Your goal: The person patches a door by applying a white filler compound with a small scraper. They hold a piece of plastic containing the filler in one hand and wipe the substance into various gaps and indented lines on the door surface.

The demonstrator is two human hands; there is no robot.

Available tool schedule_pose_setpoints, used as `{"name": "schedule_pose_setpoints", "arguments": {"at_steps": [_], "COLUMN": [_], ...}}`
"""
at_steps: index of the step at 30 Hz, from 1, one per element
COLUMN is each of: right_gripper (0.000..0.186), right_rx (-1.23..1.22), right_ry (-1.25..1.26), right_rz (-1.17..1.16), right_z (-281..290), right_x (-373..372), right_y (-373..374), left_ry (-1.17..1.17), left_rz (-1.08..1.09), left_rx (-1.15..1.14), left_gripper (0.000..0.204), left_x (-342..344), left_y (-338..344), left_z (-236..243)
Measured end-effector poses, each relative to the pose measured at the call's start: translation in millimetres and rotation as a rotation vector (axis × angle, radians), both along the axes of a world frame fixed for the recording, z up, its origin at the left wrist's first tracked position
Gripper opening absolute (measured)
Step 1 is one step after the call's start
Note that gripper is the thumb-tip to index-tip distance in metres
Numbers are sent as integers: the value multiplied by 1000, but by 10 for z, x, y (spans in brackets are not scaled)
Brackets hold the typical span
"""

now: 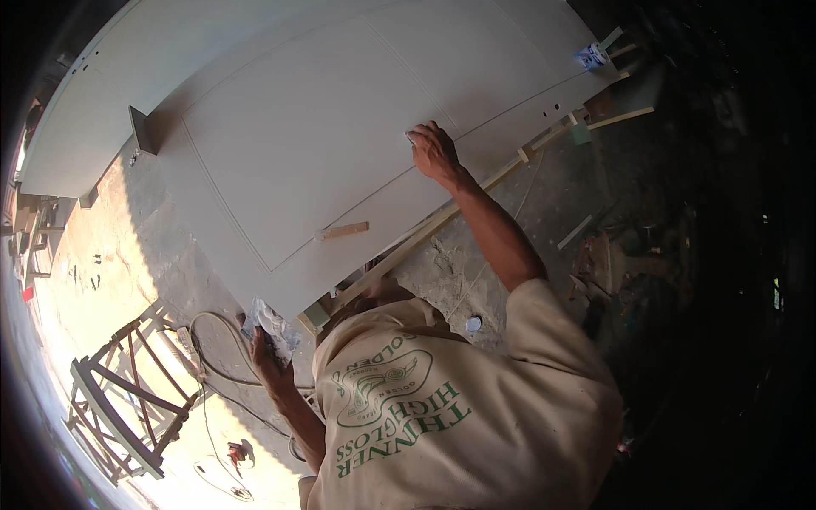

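Note:
A large pale grey door-like panel (280, 144), with grooved lines across its face, lies before me on wooden supports. My right hand (435, 153) rests on it near a long groove, fingers closed round something small and whitish that they mostly hide. Off the near left corner of the panel, my left hand (272, 365) grips a crumpled clear plastic bag (270, 321); its contents cannot be made out. A short flat wooden piece (344, 230) with a pale end lies on the panel between my hands.
A blue and white can (592, 57) stands at the panel's far right. Wooden battens (510, 166) run along its near edge. Another pale panel (85, 127) is at far left. A dark metal frame (132, 399), hoses (229, 374) and a small power tool (238, 453) lie on the floor.

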State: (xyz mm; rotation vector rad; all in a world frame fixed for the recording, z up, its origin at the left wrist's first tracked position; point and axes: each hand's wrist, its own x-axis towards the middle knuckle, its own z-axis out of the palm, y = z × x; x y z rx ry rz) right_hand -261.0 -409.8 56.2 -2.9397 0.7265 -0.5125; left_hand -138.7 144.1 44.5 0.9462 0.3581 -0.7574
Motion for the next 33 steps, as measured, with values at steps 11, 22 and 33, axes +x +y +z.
{"name": "schedule_pose_setpoints", "arguments": {"at_steps": [11,22,33], "right_gripper": [43,58,28], "right_rx": [681,406,583], "right_ry": [-150,-103,-128], "right_rz": [155,460,327], "right_z": [-77,-167,464], "right_x": [143,510,875], "right_y": [1589,1617,825], "left_ry": [41,13,25], "left_rz": [192,457,495], "left_rx": [-34,-35,-118], "left_gripper": [24,20,16], "left_x": [-93,-657,-784], "left_y": [64,-168,-733], "left_z": [138,28,614]}}
